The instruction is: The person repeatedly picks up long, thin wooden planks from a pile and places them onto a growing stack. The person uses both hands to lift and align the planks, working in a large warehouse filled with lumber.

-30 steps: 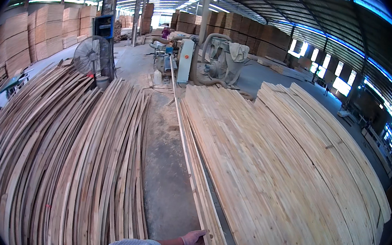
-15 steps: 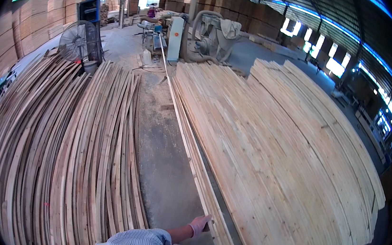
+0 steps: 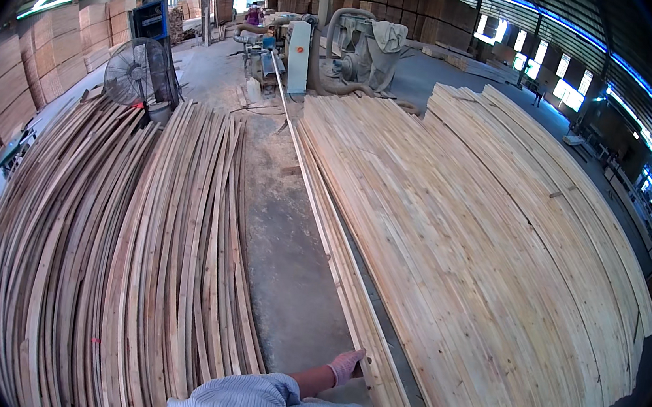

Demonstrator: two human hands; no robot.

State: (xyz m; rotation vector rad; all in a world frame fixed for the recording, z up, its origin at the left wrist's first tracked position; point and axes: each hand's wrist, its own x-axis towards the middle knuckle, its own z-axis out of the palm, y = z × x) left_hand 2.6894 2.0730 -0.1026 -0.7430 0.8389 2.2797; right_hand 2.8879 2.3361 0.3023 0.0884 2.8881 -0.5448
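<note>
My left hand [image 3: 345,367], in what looks like a thin pale glove, reaches out from a striped sleeve [image 3: 241,403]. Its fingers are curled at the left edge of a long narrow bundle of pale wooden strips [image 3: 348,297], closed on the outermost strip; the fingertips are partly hidden. The strips run away from me toward a machine [image 3: 297,57] with a pale upright cabinet at the far end. My right hand is out of the picture.
To the right lies a wide, layered stack of pale planks [image 3: 447,256]. Rougher brown strips [image 3: 154,249] cover the left side, with a concrete aisle [image 3: 278,278] between. A large fan [image 3: 135,72] and dust-collecting equipment [image 3: 358,52] stand farther back.
My right hand, seen at the lower edge before, has gone out of view. The view has shifted, so the scene sits slightly farther right. My left hand stays at the strips' edge.
</note>
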